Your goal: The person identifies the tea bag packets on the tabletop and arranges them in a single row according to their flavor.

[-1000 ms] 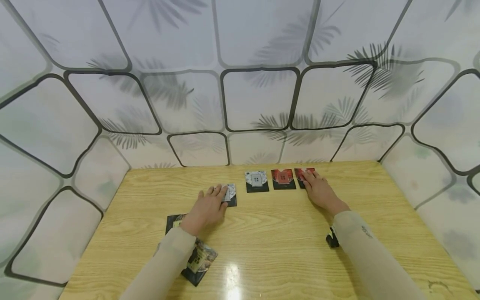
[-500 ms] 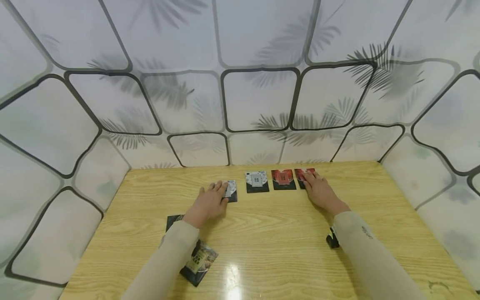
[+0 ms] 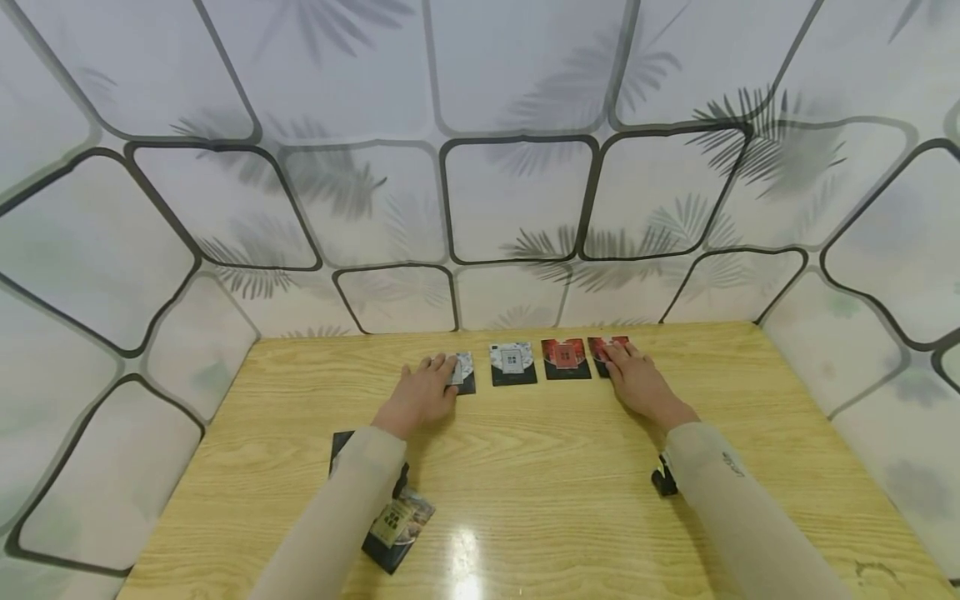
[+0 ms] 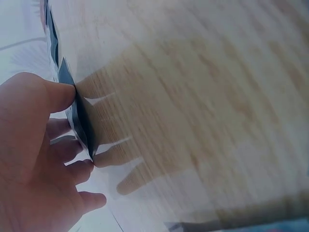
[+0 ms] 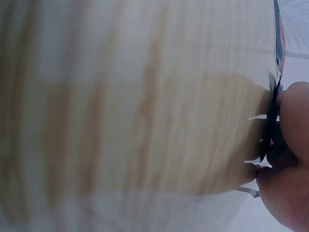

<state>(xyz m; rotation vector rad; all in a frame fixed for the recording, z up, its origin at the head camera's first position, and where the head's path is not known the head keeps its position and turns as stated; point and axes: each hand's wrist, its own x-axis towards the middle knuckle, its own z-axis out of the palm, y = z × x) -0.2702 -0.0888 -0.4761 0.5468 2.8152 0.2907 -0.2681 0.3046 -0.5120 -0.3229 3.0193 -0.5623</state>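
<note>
My left hand (image 3: 422, 393) rests on a flat white-and-black packet (image 3: 465, 377) at the left end of the back row. In the left wrist view, the thumb touches the near edge of that packet (image 4: 82, 118) while the fingers lie over it. On the row's right end, my right hand (image 3: 643, 383) lays its fingers over a red-and-black packet (image 3: 600, 360), covering much of it. Between the hands lie another white-and-black packet (image 3: 513, 363) and another red-and-black packet (image 3: 567, 359), both flat and untouched.
A gold-and-black packet (image 3: 397, 530) lies askew at the front left. Another dark packet (image 3: 340, 446) is mostly hidden under the left sleeve. A patterned cloth wall (image 3: 517, 200) encloses the wooden table (image 3: 540, 467). Small black pieces show at the sleeves.
My left hand has slid the white-and-black packet away from me, towards the back, nearly level with the other packets. The right hand has stayed in place.
</note>
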